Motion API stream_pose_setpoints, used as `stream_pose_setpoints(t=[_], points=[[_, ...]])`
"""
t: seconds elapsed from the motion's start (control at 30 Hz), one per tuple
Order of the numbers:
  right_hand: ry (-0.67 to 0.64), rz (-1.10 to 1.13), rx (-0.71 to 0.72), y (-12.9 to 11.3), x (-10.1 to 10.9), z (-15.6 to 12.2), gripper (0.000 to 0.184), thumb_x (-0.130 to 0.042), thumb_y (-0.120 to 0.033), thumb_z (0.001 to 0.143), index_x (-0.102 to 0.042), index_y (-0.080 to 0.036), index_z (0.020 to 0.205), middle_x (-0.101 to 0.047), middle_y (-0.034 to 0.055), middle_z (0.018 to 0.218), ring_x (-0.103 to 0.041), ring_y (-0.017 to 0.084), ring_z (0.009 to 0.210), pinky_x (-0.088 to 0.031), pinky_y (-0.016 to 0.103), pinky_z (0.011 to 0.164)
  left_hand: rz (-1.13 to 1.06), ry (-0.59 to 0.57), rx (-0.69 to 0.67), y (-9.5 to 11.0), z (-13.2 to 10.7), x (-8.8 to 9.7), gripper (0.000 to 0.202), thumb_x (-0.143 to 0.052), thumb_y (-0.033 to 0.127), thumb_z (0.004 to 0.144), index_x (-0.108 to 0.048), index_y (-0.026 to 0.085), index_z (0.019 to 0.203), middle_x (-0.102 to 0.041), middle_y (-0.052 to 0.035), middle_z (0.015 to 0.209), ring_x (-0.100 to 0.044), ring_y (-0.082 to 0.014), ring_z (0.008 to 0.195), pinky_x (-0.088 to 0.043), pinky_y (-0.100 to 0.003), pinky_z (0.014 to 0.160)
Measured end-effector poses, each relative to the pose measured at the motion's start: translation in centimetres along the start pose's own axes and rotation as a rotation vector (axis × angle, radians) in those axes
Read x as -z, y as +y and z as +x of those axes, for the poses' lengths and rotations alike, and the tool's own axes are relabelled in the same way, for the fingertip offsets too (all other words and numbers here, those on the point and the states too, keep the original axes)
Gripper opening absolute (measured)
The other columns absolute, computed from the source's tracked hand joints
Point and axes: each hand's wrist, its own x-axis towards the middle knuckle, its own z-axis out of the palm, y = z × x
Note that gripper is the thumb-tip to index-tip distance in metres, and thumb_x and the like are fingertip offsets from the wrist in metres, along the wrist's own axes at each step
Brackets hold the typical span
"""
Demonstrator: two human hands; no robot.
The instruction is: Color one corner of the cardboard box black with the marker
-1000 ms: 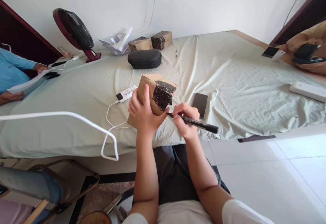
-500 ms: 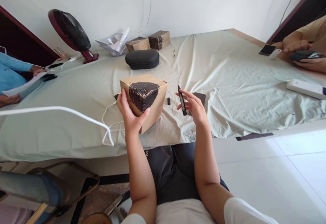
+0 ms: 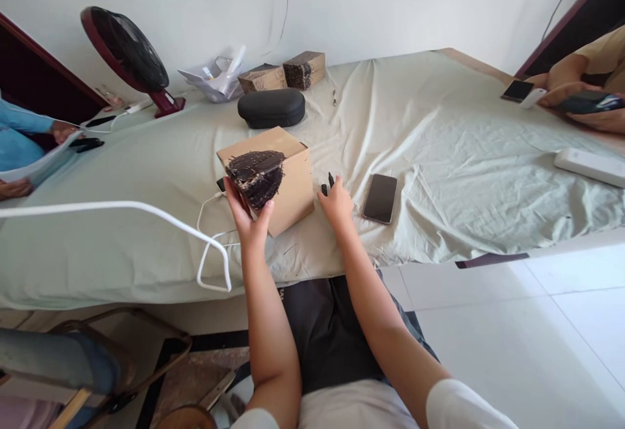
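Observation:
My left hand (image 3: 250,224) grips the near left side of a cardboard box (image 3: 295,178). Black marker scribble (image 3: 258,172) covers one corner of the box, beside my thumb. To the right of the box, my right hand (image 3: 336,204) is low over the cloth, its fingers closed around a black marker (image 3: 331,180) whose tip pokes out ahead. Right beside those fingers is the small black marker cap (image 3: 323,189); I cannot tell whether they touch it. A dark phone (image 3: 380,198) lies to the right of this hand.
Behind the box sits a black zip case (image 3: 272,109). Two scribbled cardboard boxes (image 3: 305,69), a plastic bag (image 3: 215,77) and a fan (image 3: 129,55) stand along the wall. A white cable (image 3: 122,206) crosses at left. Other people's hands are at both table ends.
My right hand has moved left and down to the cap with the marker, uncovering the phone. My left hand has turned the box slightly, and it sits a little further left.

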Motion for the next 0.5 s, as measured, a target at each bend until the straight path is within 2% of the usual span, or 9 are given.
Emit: stream_pose_setpoints(t=[0.07, 0.13, 0.2, 0.27, 0.33, 0.4, 0.43, 0.47, 0.5], points=[[0.017, 0.013, -0.047, -0.7, -0.3, 0.7, 0.044, -0.068, -0.021, 0.088, -0.06, -0.013, 0.131, -0.074, 0.025, 0.12, -0.072, 0.04, 0.116, -0.054, 0.051, 0.098, 0.016, 0.013, 0.021, -0.9, 0.2, 0.3, 0.102, -0.061, 0.068, 0.095, -0.013, 0.024, 0.174, -0.029, -0.0213, 0.178, -0.035, -0.0296, 0.166, -0.034, -0.044, 0.134], [0.014, 0.067, -0.042, -0.6, -0.2, 1.1, 0.026, -0.069, -0.016, 0.082, -0.067, -0.014, 0.108, -0.075, 0.022, 0.111, -0.072, 0.038, 0.11, -0.054, 0.047, 0.094, 0.019, 0.023, 0.078, -1.4, 0.4, 0.6, 0.097, -0.061, 0.069, 0.095, -0.024, 0.025, 0.172, -0.043, -0.0206, 0.171, -0.046, -0.0301, 0.16, -0.038, -0.046, 0.131], [0.001, 0.143, -0.003, 0.2, 0.2, 0.8, 0.011, -0.07, -0.021, 0.082, -0.068, -0.016, 0.092, -0.075, 0.0139, 0.095, -0.072, 0.031, 0.097, -0.054, 0.039, 0.084, -0.02, 0.027, 0.16, -1.4, 0.5, 0.7, 0.093, -0.062, 0.071, 0.093, -0.035, 0.023, 0.168, -0.055, -0.0217, 0.161, -0.056, -0.0323, 0.151, -0.044, -0.048, 0.126], [-0.005, 0.238, 0.047, 1.2, 0.9, -0.2, 0.015, -0.068, -0.033, 0.086, -0.067, -0.018, 0.089, -0.069, 0.0044, 0.081, -0.067, 0.022, 0.079, -0.051, 0.032, 0.073, -0.046, 0.027, 0.217, -0.6, 0.3, 0.6, 0.091, -0.065, 0.069, 0.091, -0.039, 0.022, 0.165, -0.059, -0.0231, 0.156, -0.06, -0.034, 0.146, -0.049, -0.049, 0.121], [-0.003, 0.435, 0.126, 1.6, 2.0, -1.8, 0.025, -0.067, -0.043, 0.089, -0.067, -0.018, 0.094, -0.061, -0.0021, 0.074, -0.056, 0.015, 0.066, -0.045, 0.028, 0.063, 0.01, 0.098, 0.185, 1.2, 0.1, 0.3, 0.091, -0.071, 0.06, 0.089, -0.038, 0.022, 0.164, -0.053, -0.0242, 0.16, -0.058, -0.0347, 0.148, -0.052, -0.05, 0.117], [-0.021, 0.724, 0.262, 1.2, 3.3, -3.6, 0.031, -0.075, -0.046, 0.085, -0.067, -0.019, 0.098, -0.056, -0.0052, 0.072, -0.048, 0.011, 0.062, -0.041, 0.025, 0.059, 0.181, 0.357, 0.038, 3.9, -0.2, -0.2, 0.082, -0.076, 0.051, 0.086, -0.047, 0.02, 0.157, -0.05, -0.0241, 0.159, -0.056, -0.0349, 0.145, -0.054, -0.05, 0.111], [-0.045, 0.837, 0.342, 0.7, 4.0, -4.5, 0.033, -0.079, -0.046, 0.082, -0.068, -0.02, 0.098, -0.055, -0.0057, 0.073, -0.046, 0.01, 0.062, -0.041, 0.025, 0.06, 0.232, 0.465, -0.03, 5.5, -0.4, -0.5, 0.069, -0.074, 0.049, 0.089, -0.054, 0.019, 0.148, -0.059, -0.0209, 0.145, -0.062, -0.0329, 0.134, -0.057, -0.049, 0.103], [-0.069, 0.899, 0.419, 0.1, 4.6, -5.4, 0.034, -0.083, -0.046, 0.081, -0.069, -0.021, 0.097, -0.054, -0.0058, 0.073, -0.046, 0.01, 0.064, -0.041, 0.025, 0.061, 0.211, 0.505, -0.075, 7.2, -0.5, -0.7, 0.054, -0.068, 0.046, 0.095, -0.058, 0.02, 0.141, -0.066, -0.0147, 0.124, -0.068, -0.0284, 0.116, -0.058, -0.045, 0.094], [-0.084, 0.921, 0.484, -0.6, 5.1, -6.3, 0.033, -0.085, -0.046, 0.08, -0.069, -0.021, 0.095, -0.055, -0.0053, 0.074, -0.048, 0.01, 0.065, -0.043, 0.025, 0.062, 0.134, 0.45, -0.093, 8.8, -0.6, -1.0, 0.043, -0.062, 0.044, 0.1, -0.061, 0.021, 0.137, -0.068, -0.0087, 0.106, -0.069, -0.0235, 0.098, -0.057, -0.04, 0.084]])
